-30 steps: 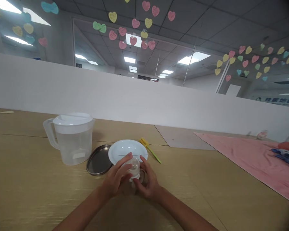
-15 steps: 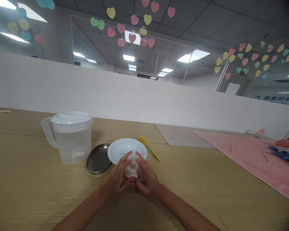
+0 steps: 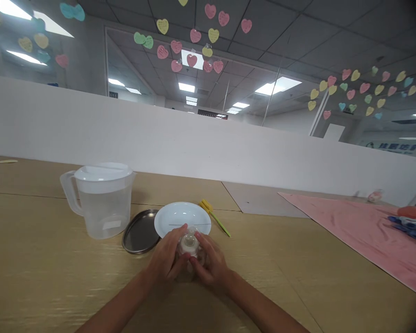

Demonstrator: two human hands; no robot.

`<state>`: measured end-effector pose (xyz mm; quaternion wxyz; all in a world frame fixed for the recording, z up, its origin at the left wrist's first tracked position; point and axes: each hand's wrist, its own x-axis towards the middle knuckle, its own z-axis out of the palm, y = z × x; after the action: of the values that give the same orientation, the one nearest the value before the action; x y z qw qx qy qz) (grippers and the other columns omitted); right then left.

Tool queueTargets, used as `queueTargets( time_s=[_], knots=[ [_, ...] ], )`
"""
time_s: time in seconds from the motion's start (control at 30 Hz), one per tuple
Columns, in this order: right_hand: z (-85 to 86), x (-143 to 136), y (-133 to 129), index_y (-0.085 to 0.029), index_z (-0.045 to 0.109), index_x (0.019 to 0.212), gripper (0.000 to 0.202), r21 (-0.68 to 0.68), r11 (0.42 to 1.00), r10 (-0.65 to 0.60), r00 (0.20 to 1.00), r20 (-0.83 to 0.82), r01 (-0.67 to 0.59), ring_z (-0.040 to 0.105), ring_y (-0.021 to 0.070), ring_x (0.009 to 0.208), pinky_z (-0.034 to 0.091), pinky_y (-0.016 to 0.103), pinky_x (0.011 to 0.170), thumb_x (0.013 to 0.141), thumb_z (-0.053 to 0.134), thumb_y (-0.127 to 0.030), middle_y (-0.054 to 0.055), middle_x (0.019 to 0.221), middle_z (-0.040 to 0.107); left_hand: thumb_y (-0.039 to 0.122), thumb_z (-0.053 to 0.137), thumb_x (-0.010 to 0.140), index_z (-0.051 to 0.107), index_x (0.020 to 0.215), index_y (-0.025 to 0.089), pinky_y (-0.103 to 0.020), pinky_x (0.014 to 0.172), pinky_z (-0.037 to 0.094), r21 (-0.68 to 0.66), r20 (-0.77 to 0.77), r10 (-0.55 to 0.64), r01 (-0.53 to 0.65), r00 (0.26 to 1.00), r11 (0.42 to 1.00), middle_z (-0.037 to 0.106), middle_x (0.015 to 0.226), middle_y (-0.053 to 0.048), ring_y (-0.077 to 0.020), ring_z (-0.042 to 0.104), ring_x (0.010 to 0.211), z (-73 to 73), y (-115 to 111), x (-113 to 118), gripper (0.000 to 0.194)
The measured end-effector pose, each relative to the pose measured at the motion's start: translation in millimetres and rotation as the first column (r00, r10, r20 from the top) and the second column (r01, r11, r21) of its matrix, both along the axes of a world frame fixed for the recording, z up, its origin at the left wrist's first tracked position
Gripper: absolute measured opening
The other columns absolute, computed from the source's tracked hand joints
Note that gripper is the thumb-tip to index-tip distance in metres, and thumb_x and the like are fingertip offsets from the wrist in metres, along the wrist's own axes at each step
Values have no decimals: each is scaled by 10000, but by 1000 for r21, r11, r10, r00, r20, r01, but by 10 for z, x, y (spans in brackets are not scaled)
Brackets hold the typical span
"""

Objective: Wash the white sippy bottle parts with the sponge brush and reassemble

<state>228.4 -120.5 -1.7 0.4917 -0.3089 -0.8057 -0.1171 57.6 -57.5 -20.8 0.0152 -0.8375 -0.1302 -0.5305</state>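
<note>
On my feed the tan table (image 3: 263,277) runs beneath the grip, with the pink cloth (image 3: 364,231) well off to its right. A lidded pitcher (image 3: 106,210) stands beyond it to the left; nearer sit a white dish (image 3: 175,214), just past the fingertips, and a dark metal tray (image 3: 140,231). My left hand (image 3: 165,255) and right hand (image 3: 213,262) curl inward; beyond them rightward lies a yellow-green brush (image 3: 217,219). Smallest, the clear bottle (image 3: 189,245) is gripped between both hands
</note>
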Motion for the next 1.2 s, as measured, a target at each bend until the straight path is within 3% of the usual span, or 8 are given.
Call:
queueTargets(
  time_s=[0.17,0.4,0.93,1.2],
  knots=[
    [-7,-13,-4,-207,306,1365,568,2,1000,-13,1000,-7,13,547,231,1087,491,373,882,833,504,-207,126,1189,560,347,412,896,234,1368,147,-381,845,497,-29,-6,-3,3,1000,1000,551,1140,-149,-246,551,1045,51,-12,-23,543],
    [-13,-58,-2,-200,321,1341,546,-12,1000,12,997,-75,-13,578,221,1015,511,353,828,828,507,-207,123,1140,575,359,374,917,175,1402,159,-345,797,514,54,5,27,-27,1000,998,571,1104,-134,-226,570,993,94,-14,-12,562],
    [-1,-76,25,-217,327,1326,540,36,999,26,996,-86,-23,588,227,983,514,362,799,819,512,-222,106,1095,592,387,398,903,224,1383,154,-336,712,534,72,41,-7,4,999,997,615,992,-115,-221,618,873,102,12,-11,562],
    [-12,-83,36,-204,339,1307,539,9,1000,28,994,-105,-28,603,227,958,521,359,783,800,521,-219,102,1071,608,396,407,894,251,1368,156,-343,713,535,75,48,38,-41,998,996,619,989,-116,-224,622,862,96,3,-10,554]
  ],
)
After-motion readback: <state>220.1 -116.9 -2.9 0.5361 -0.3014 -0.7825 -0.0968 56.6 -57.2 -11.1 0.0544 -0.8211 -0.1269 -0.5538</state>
